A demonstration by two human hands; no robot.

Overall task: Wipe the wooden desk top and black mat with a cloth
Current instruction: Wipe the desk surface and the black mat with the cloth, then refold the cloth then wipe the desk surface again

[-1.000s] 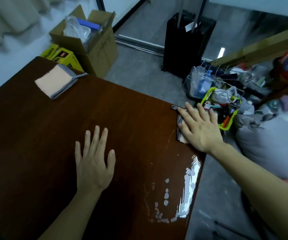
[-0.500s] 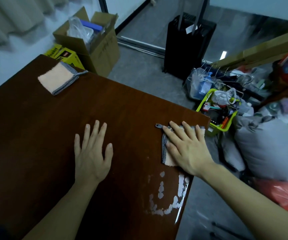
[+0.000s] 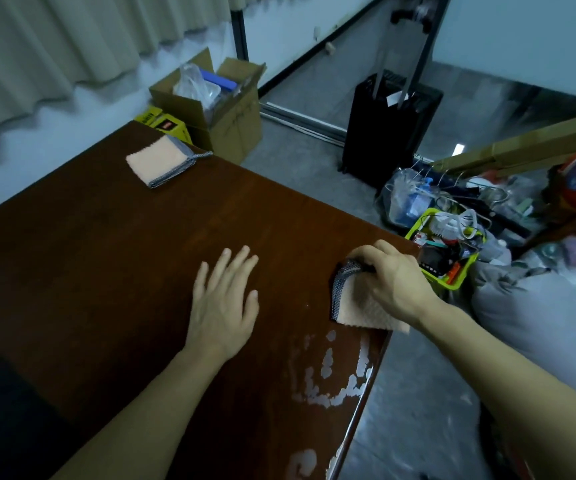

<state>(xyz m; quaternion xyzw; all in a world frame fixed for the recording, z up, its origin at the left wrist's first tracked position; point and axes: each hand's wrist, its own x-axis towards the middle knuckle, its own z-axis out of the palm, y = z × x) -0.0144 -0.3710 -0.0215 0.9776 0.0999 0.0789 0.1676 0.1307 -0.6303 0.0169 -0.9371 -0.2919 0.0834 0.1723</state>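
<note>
Risk at this stage centres on the cloth (image 3: 362,308) and the right edge of the wooden desk top (image 3: 124,258). Your right hand (image 3: 395,278) grips the cloth at that edge, and its near right corner already overhangs the floor. If you loosen the grip or sweep further right, the cloth is likely to slide off and drop among the clutter below, beside the yellow-green basket (image 3: 449,251).

A second hazard is the patch of flaked finish (image 3: 335,375) just near of the cloth. Dragging the fabric hard across it could snag the weave or lift more of the coating. Use light pressure there.

Your left hand (image 3: 226,299) rests flat on the wood with fingers straight and spread, holding nothing. Leaning on it while you reach could leave fresh marks on the surface.

Cloth position: it lies on the desk at the right edge, bunched upward at its far left corner. The curled fingers of your right hand close over its far portion, with the dark patterned border showing just left of the knuckles; the pink body extends toward you from under the palm.

The black mat (image 3: 6,420) lies at the near left corner, well apart from both hands. A second cloth (image 3: 162,161) sits folded at the far end.
</note>
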